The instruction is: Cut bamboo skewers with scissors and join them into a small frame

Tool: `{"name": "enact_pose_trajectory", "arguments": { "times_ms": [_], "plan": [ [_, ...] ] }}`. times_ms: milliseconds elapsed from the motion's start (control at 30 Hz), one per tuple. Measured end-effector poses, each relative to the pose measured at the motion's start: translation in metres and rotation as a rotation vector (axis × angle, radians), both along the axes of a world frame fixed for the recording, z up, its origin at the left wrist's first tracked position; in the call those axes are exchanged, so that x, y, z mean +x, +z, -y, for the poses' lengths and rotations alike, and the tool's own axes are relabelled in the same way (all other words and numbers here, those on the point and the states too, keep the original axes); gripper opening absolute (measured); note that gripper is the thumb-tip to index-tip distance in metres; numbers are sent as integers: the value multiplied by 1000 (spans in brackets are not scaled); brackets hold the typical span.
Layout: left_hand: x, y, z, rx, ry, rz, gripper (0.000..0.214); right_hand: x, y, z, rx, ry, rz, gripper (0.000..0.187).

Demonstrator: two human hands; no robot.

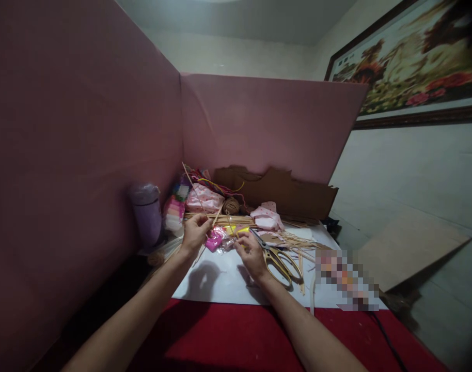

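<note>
Room for moving is widest along the front edge of the white sheet (236, 290), where a bare strip runs beside the red cloth (220, 338), with shadows of the hands falling across it. The left hand (196, 233) is over the sheet's left half, thumb and fingertips pinched together on a thin stick (195, 188) that slants up and leftward toward the back. The right hand (252, 254) is nearer the middle, its fingers curled inward; I cannot tell whether they grasp anything. Between the two hands lie a pink packet (214, 242) and a yellow packet (241, 230), leaving little free surface there.

Scissors (272, 253) with gold handles lie just beside the right hand, loops toward the front edge. Loose sticks (298, 242) spread rightward from them. A blurred-out object (346, 281) takes up the front right corner, a black cable (387, 336) trailing from it over the cloth.

The back edge is crowded: a bundle of sticks (244, 220), a twine ball (231, 205), and brown cardboard (305, 199) standing before the rear pink panel (267, 119). A purple bottle (147, 219) stands close to the left pink panel (84, 129).
</note>
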State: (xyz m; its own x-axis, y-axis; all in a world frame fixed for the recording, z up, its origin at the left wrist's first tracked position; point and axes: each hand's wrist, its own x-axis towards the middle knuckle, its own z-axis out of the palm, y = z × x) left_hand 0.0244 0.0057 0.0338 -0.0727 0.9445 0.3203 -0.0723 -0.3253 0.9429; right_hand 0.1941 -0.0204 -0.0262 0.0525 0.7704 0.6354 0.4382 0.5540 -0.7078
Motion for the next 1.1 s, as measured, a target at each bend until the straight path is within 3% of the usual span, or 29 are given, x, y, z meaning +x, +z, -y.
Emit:
{"name": "enact_pose_trajectory", "arguments": {
  "times_ms": [100, 300, 533, 933, 1100],
  "plan": [
    [14, -3, 3, 68, -52, -87, 21, 1, 0, 0, -52, 22, -136, 23],
    [22, -27, 13, 101, -207, -94, 21, -8, 0, 9, -247, 211, -275, 21],
    [20, -34, 18, 83, -254, -79, 15, -14, -2, 14, -206, 301, -228, 18],
    [22, -37, 18, 60, -181, -62, 12, -13, -6, 9, -203, 328, -208, 18],
    [21, -37, 16, -20, -254, 6, 21, -15, -3, 10, -208, 318, -216, 23]
  ]
}}
